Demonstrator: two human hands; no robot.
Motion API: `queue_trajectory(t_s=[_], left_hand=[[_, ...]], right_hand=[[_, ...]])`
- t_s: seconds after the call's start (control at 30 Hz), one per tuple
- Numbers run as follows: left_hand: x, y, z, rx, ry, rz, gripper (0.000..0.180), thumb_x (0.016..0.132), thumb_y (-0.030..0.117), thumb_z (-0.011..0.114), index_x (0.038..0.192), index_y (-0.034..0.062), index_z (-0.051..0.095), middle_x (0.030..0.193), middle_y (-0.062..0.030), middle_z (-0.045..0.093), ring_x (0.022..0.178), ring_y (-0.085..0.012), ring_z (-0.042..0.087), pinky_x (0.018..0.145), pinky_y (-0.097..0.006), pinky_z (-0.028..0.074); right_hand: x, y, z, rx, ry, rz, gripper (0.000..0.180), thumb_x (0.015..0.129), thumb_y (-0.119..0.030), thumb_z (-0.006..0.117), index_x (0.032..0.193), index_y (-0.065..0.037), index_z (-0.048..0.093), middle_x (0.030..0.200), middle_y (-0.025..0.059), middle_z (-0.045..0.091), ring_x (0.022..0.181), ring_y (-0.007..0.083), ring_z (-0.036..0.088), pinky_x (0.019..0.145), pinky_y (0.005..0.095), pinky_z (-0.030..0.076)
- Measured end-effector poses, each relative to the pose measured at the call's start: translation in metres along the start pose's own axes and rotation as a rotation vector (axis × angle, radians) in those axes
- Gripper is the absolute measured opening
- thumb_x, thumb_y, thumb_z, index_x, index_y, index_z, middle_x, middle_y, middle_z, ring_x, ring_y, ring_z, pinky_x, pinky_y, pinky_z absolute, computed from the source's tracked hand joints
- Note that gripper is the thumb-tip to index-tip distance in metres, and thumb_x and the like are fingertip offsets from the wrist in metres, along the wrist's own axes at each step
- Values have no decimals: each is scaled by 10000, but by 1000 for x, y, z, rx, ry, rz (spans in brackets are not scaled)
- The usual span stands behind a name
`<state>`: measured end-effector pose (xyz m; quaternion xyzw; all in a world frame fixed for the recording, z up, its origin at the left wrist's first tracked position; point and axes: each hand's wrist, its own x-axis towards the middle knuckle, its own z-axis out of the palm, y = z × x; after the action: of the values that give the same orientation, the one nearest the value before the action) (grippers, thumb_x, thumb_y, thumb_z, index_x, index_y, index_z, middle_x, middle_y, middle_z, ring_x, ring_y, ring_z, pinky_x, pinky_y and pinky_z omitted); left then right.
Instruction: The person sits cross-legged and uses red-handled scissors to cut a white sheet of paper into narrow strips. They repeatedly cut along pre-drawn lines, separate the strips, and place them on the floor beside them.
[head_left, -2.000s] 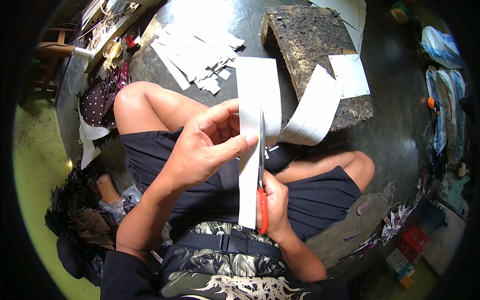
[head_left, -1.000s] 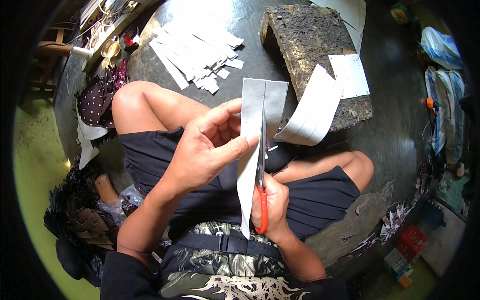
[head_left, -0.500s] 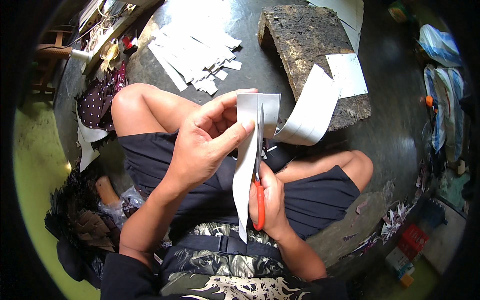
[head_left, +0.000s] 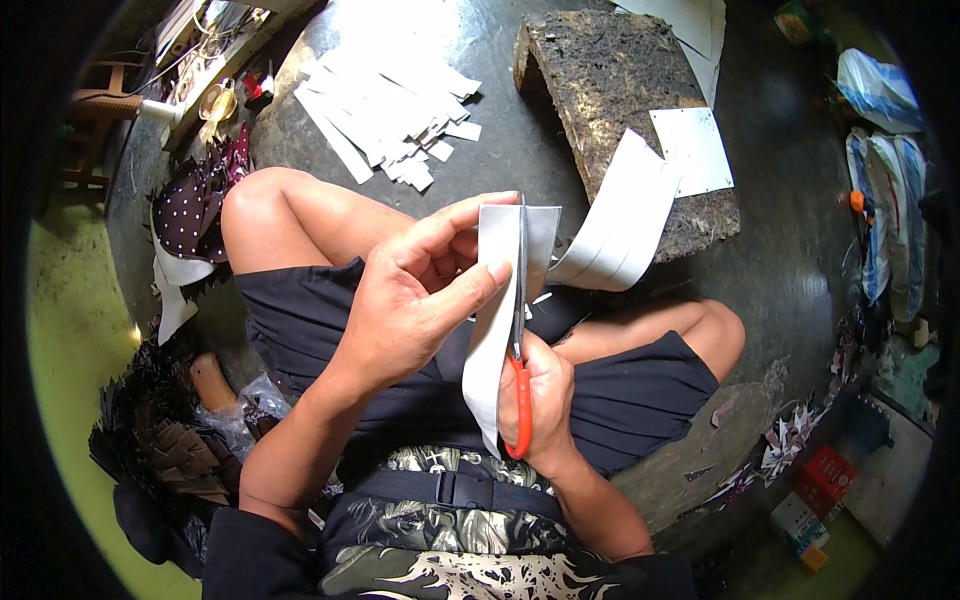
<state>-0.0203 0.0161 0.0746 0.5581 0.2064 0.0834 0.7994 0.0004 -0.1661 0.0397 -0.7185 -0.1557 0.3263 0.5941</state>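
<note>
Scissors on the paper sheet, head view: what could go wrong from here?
1. The scissors blades run beside the left hand thumb pinching the white sheet; a nick is possible.
2. The cut strip hangs loose over the lap and may tear or drift the cut.

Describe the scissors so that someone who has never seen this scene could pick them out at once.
Start at the person's lap, where dark shorts fill the middle of the view. Just above it the right hand grips the scissors, whose blades run up along a white paper sheet pinched by the left hand. Their bright orange handles are the only orange thing amid the white paper.
</note>
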Motion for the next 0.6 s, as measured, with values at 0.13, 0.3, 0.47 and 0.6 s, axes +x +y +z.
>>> queue_trajectory(t_s=[0.13,0.3,0.47,0.6], left_hand=[[3,-7,-3,-54,53,-35,355,1064,95,665,1394,-11,586,1139,-31,695,1027,-71,647,864,-245,534],[12,-27,0,-267,46,33,154,1108,173,637,1175,37,605,1062,-12,686,967,-47,629,834,-223,519],[8,-27,-6,-239,47,19,141,1108,161,634,1164,34,609,1057,-25,696,969,-58,641,846,-233,537],[7,-23,-4,-355,23,33,145,1103,145,631,1172,19,606,1059,-65,707,981,-129,703,877,-300,599]], right_hand=[[0,-3,2,-49,63,-60,276,1002,-228,689,882,2,597,670,161,550,592,213,531,589,382,477],[1,-12,-1,-61,-51,30,442,1083,-395,633,1003,38,674,765,20,624,735,85,554,656,285,478],[3,-18,4,8,-9,95,337,1037,-287,733,882,-3,640,640,57,550,597,113,482,554,329,448],[4,-16,3,3,-17,91,379,1049,-335,717,881,-2,646,631,21,550,566,81,485,515,300,424]])
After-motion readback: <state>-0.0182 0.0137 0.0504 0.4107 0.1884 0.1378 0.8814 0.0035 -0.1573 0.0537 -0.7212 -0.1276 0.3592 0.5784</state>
